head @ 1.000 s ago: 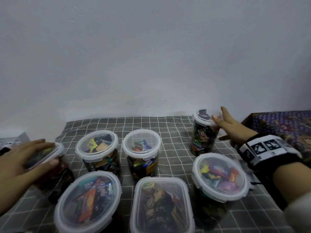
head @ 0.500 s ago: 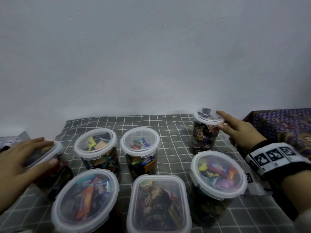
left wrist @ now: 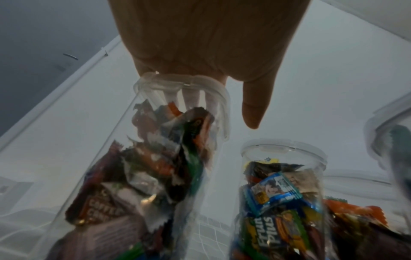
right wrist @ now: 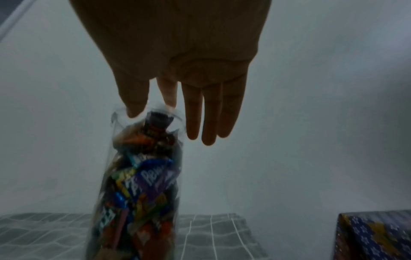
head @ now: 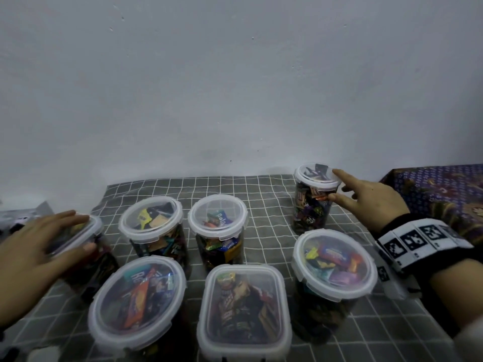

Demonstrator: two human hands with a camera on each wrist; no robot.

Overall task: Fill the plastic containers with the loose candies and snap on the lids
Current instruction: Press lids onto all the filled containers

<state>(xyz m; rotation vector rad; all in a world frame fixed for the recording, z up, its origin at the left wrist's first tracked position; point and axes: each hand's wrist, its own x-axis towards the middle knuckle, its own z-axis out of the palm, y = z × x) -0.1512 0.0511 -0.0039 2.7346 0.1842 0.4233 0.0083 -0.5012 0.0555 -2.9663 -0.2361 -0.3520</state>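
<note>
Both hands stay spread: the left hand point(head: 39, 246) presses its jar's lid point(head: 78, 231), while the right hand point(head: 366, 202) has slid from the far jar's point(head: 312, 205) lid to its side. Every jar looks filled and lidded.

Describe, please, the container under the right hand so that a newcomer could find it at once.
On the grey checked cloth, look to the far right corner, near the patterned purple box. The narrow round container stands there apart from the other six, the right hand touching its lid; it is the slimmest tub and farthest back.
</note>
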